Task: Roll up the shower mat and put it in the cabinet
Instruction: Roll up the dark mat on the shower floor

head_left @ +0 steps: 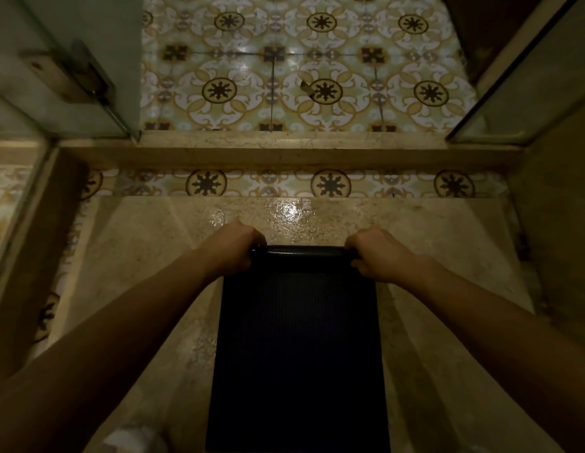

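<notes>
A dark, almost black shower mat [297, 348] with a fine dotted texture lies flat on the beige stone shower floor, running from the bottom edge of the view up to the middle. Its far edge is curled into a thin roll [304, 250]. My left hand [235, 250] is closed around the left end of that roll. My right hand [379, 253] grips the right end. Both arms reach forward on either side of the mat. No cabinet is in view.
A raised stone threshold [291, 148] crosses the view ahead, with patterned floor tiles [304, 76] beyond it. A glass door with a metal hinge [78, 76] stands at the left and a glass panel [526, 93] at the right. The wet floor [291, 214] gleams ahead of my hands.
</notes>
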{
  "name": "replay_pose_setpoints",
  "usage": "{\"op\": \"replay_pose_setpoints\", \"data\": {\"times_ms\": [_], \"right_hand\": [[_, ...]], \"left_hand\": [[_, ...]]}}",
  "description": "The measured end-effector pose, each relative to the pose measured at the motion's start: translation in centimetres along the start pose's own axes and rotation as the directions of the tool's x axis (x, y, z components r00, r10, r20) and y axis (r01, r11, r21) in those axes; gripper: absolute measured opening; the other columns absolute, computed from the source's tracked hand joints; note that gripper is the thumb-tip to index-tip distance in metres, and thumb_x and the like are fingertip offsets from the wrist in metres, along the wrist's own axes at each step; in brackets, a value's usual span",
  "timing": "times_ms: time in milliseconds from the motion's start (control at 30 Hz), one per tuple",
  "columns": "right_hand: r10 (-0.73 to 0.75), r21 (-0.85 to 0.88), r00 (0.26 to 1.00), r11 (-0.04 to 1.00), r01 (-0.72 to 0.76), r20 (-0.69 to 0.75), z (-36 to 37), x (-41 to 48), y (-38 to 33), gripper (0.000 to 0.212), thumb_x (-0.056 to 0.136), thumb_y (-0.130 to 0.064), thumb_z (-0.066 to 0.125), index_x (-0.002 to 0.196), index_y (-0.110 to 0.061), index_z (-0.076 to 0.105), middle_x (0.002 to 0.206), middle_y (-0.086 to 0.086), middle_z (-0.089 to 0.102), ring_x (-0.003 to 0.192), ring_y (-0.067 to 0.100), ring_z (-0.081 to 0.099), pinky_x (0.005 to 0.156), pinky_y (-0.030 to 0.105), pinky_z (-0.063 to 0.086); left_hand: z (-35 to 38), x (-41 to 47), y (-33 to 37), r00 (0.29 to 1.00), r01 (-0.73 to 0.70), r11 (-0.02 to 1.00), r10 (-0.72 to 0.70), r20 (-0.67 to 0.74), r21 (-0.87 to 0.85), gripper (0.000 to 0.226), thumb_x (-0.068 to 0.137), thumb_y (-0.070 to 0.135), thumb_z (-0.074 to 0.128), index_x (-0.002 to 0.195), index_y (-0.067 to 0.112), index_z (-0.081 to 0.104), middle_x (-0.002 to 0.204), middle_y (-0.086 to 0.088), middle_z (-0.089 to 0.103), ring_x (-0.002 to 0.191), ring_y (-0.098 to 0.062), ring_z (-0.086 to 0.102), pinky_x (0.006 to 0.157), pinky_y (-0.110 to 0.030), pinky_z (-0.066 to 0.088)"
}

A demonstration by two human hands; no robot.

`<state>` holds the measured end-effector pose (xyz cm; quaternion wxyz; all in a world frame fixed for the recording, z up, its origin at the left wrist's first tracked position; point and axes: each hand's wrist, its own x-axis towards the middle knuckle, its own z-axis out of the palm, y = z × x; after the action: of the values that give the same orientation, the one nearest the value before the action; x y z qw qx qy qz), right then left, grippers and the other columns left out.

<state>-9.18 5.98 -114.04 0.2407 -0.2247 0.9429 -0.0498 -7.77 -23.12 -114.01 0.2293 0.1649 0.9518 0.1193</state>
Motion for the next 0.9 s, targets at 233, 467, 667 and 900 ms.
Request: {"op": "replay_pose_setpoints", "data": {"times_ms": [233,467,667,900], "right_hand": [[-0.008,0.028,0.999,1.0,0.009,-0.031,0.2,-0.3,-0.2,0.028,0.08,-0.011,0.067,0.108,-0.012,0.067,0.109,0.01,0.059,0.098,0.026,0.058,0.081,0.033,0.05],[0.002,0.032,1.0,0.999,-0.003,0.026,0.0,-0.6,-0.2,0.03,0.077,-0.014,0.069,0.106,-0.013,0.062,0.103,0.01,0.062,0.093,0.028,0.06,0.077,0.038,0.053],[0.02,0.033,1.0,0.999,-0.02,0.002,0.4,-0.8,-0.8,0.032,0.077,-0.013,0.072,0.109,-0.015,0.066,0.109,0.011,0.059,0.098,0.027,0.058,0.079,0.033,0.049],[0.01,0.009,1.0,1.0,-0.01,0.014,0.5,-1.1,-1.0,0.028,0.07,-0.017,0.076,0.096,-0.015,0.066,0.104,0.008,0.06,0.092,0.026,0.06,0.07,0.029,0.044]], "left_hand": [[0.0,-0.5,-0.3,1.0,-0.012,0.999,0.012,0.005,-0.033,0.041,0.074,0.006,0.068,0.113,0.02,0.07,0.101,-0.002,0.074,0.095,-0.019,0.068,0.08,-0.027,0.052],[-0.1,-0.7,0.0,0.996,-0.001,1.0,0.002,0.089,-0.014,0.039,0.077,0.01,0.067,0.114,0.02,0.071,0.103,-0.001,0.073,0.094,-0.016,0.066,0.082,-0.026,0.052],[-0.3,-0.9,-0.1,0.999,-0.002,1.0,0.003,0.042,-0.015,0.027,0.076,0.013,0.071,0.101,0.02,0.072,0.096,0.0,0.072,0.09,-0.017,0.066,0.075,-0.025,0.052],[-0.5,-1.1,-0.6,0.987,0.034,0.998,-0.026,0.156,-0.052,0.034,0.077,0.017,0.071,0.11,0.023,0.072,0.105,-0.001,0.071,0.096,-0.018,0.066,0.074,-0.021,0.046]]}}
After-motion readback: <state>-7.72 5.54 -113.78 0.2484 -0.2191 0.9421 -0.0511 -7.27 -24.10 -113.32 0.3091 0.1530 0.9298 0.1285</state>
